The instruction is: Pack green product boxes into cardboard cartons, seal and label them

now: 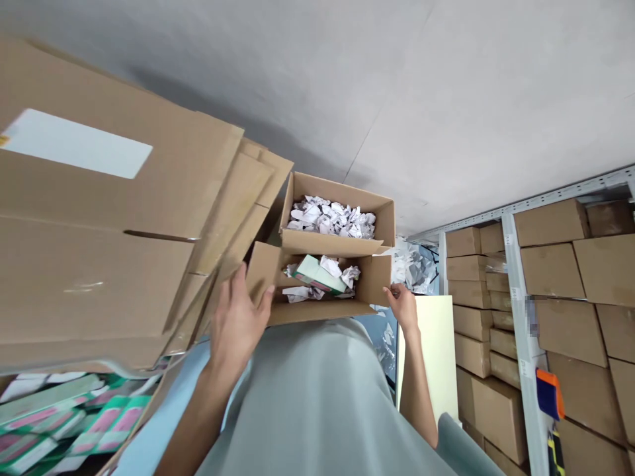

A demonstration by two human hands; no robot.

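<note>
In front of my body, an open cardboard box (327, 309) holds a green-and-white carton (317, 272) lying tilted among crumpled white paper (303, 293). At its left side, my left hand (241, 317) has the raised flap (264, 264) between thumb and fingers; the fingertips are partly hidden. My right hand (403, 305) pinches the edge of the right flap (376, 277) between thumb and fingers. Directly behind stands a second open box (342, 184), filled with crumpled paper (332, 217).
Flattened cardboard sheets (99, 264) stand tall on the left. Below them lie several green-and-pink cartons (99, 423). A metal shelf (518, 317) stacked with closed boxes (555, 281) stands at right, near a pale yellow board (434, 350). The grey wall (347, 79) rises behind.
</note>
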